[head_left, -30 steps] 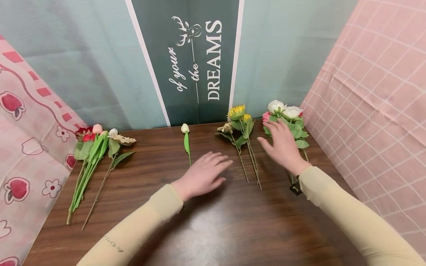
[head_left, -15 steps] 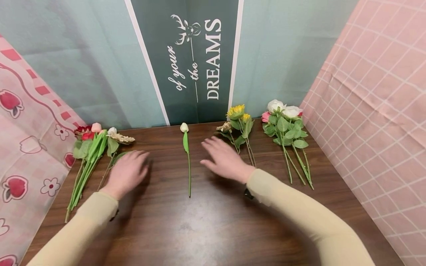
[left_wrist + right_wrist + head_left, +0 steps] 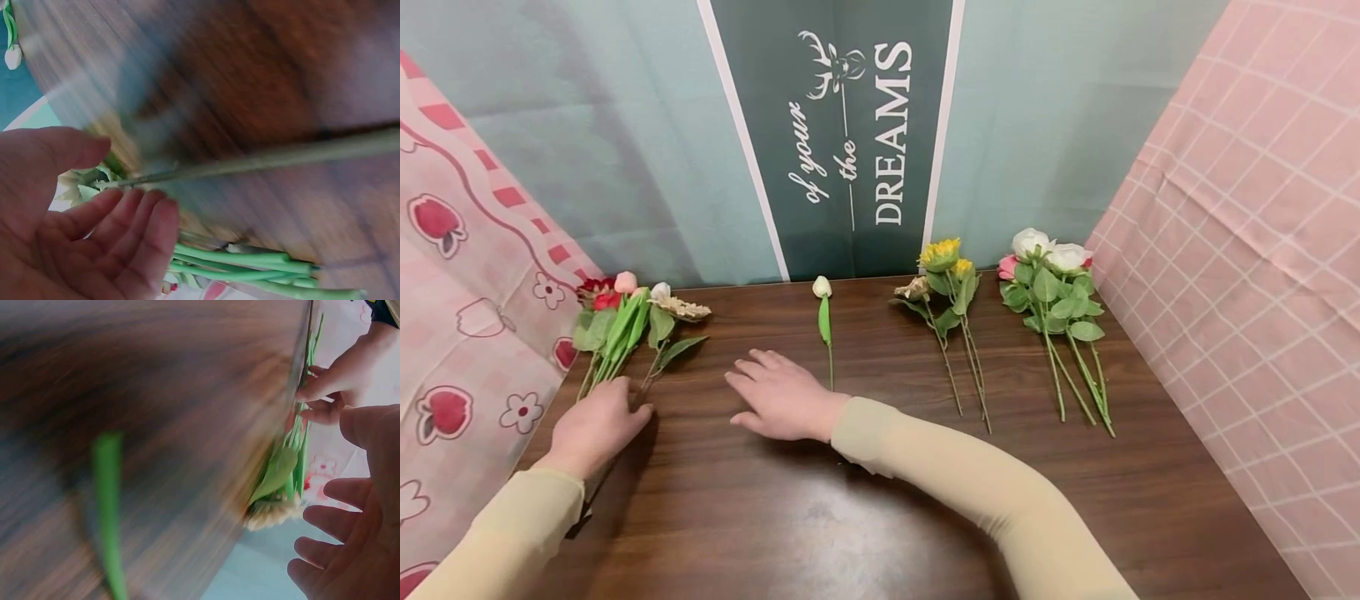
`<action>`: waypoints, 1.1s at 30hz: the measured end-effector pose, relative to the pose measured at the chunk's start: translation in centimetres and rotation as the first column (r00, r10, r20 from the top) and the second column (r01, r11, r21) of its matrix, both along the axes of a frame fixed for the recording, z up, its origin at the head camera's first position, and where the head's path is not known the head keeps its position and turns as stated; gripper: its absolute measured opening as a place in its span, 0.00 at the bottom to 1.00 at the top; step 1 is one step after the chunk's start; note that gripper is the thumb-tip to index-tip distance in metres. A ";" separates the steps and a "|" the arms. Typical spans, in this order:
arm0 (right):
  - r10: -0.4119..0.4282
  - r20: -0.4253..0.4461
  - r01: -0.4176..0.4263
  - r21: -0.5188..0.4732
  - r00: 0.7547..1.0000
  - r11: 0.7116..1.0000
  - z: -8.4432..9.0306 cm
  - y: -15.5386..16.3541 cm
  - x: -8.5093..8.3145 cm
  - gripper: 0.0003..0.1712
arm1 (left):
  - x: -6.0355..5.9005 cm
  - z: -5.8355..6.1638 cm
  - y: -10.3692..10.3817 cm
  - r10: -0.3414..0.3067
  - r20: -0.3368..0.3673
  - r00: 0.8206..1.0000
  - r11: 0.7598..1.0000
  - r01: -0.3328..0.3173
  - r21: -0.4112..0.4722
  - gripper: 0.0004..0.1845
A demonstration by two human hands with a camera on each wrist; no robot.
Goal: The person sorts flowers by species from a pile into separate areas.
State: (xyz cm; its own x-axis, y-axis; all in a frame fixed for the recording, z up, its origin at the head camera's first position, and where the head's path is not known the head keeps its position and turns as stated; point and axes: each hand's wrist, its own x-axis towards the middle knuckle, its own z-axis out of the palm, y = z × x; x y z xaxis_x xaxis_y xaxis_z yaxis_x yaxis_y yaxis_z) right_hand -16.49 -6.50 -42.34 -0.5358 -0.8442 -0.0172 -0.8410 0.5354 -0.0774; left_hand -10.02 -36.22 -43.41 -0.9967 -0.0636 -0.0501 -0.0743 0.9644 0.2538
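My left hand (image 3: pixel 597 423) is over the stems of the flowers at the table's left. In the left wrist view its thumb stands apart from the loosely bent fingers, and a long brownish stem (image 3: pixel 269 161) runs past the fingertips; green tulip stems (image 3: pixel 244 265) lie below. This group has red flowers (image 3: pixel 607 300), a pink tulip (image 3: pixel 625 282) and a beige flower (image 3: pixel 685 310). My right hand (image 3: pixel 784 398), fingers extended and holding nothing, hovers mid-table. Its wrist hides the lower stem of a lone white tulip (image 3: pixel 822 287).
Yellow sunflowers (image 3: pixel 942 254) with a beige flower (image 3: pixel 913 289) lie right of centre. Farther right are white roses (image 3: pixel 1067 257) and a pink one (image 3: pixel 1007 267). A teal cloth (image 3: pixel 1045 117) closes the back; a pink checked cloth (image 3: pixel 1247 275) stands on the right.
Both hands have swept leftwards: the left from mid-table to the left flower stems, the right from the roses past the sunflowers to left of the white tulip. The flowers lie as before.
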 end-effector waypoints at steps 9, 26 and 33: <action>0.005 0.006 -0.005 0.035 1.000 0.999 -1.0 -1.2 0.9 0.38 | 1.7 0.4 -0.6 0.040 0.162 0.986 0.998 -0.047 0.038 0.13; -0.036 0.065 0.042 -0.088 0.997 0.995 -1.9 1.0 -0.6 0.31 | 1.7 0.5 1.8 -0.003 0.155 0.988 0.914 -0.060 0.401 0.11; -0.130 0.217 0.195 -0.315 0.968 0.929 -1.7 4.5 -2.7 0.22 | 0.5 1.5 7.8 -0.049 0.060 0.997 0.844 0.009 0.536 0.14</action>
